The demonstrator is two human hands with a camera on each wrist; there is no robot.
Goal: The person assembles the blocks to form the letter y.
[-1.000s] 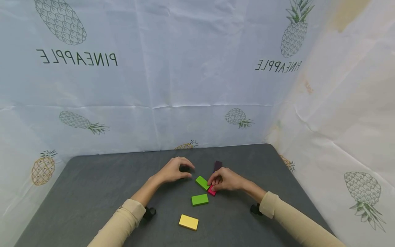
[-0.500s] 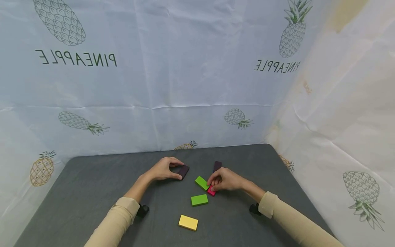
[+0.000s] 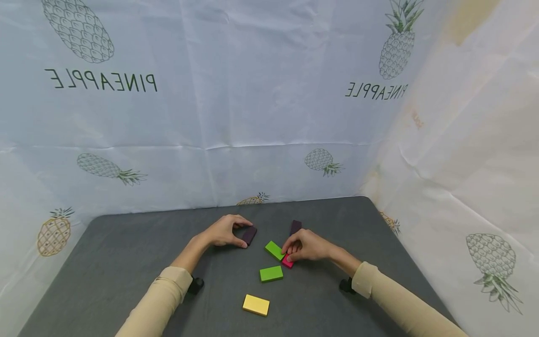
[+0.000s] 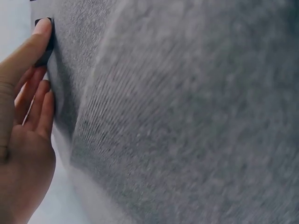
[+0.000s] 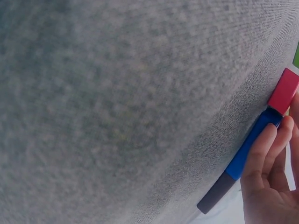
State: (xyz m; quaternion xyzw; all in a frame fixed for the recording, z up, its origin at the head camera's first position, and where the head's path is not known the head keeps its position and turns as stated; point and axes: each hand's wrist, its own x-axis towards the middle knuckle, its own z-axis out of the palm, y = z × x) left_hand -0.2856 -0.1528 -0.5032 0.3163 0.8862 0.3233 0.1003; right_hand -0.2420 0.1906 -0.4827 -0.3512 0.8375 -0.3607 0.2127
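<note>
My left hand (image 3: 224, 231) pinches a dark domino-like block (image 3: 250, 235) between thumb and fingers on the grey table. To the right, my right hand (image 3: 312, 245) holds a red block (image 3: 287, 263) with its thumb and fingers. A green block (image 3: 274, 250) lies right by the fingertips. In the right wrist view a blue block (image 5: 252, 147) lies under the curled fingers, in line between the red block and another dark block (image 5: 216, 192). That blue block is hidden by the hand in the head view.
A second green block (image 3: 271, 274) lies nearer me, with a yellow block (image 3: 256, 305) farther forward toward the table's near side. The grey table (image 3: 126, 271) meets pineapple-printed cloth (image 3: 252, 173) at the back and sides.
My left hand has moved left, and the dark block now shows in its grip; in the last half second it has barely moved. The right hand stays at the red block.
</note>
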